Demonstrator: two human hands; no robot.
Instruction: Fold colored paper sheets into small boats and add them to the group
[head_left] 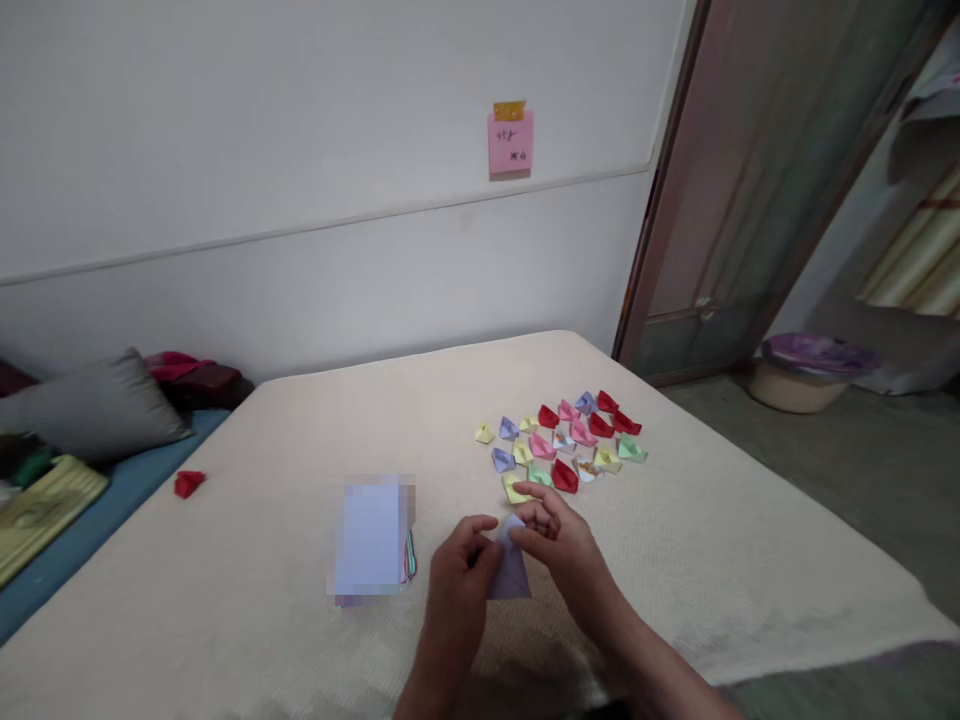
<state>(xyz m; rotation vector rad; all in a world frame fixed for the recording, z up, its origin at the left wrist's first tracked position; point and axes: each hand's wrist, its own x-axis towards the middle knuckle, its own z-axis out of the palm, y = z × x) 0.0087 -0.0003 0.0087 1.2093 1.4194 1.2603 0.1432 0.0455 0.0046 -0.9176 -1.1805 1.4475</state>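
Observation:
A small folded piece of light purple paper [511, 575] is held between my two hands, its pointed top facing away from me. My left hand [465, 570] pinches its left edge with thumb and fingers. At the upper right edge, the thumb and fingers of my right hand [559, 535] close on the same paper. Just beyond my right hand lie several folded paper boats [541, 445] in red, pink, yellow, purple, green and patterned white. To the left of my hands is a stack of paper sheets [371, 535], blurred in the picture, with a pale blue-purple sheet on top.
A cream cover [300, 430] spreads over the flat surface. One red folded paper piece [189, 484] sits alone at the left. Beyond it are a grey pillow [97, 405] and a yellow cloth [52, 510]. A lined bin [810, 370] stands on the floor at the right.

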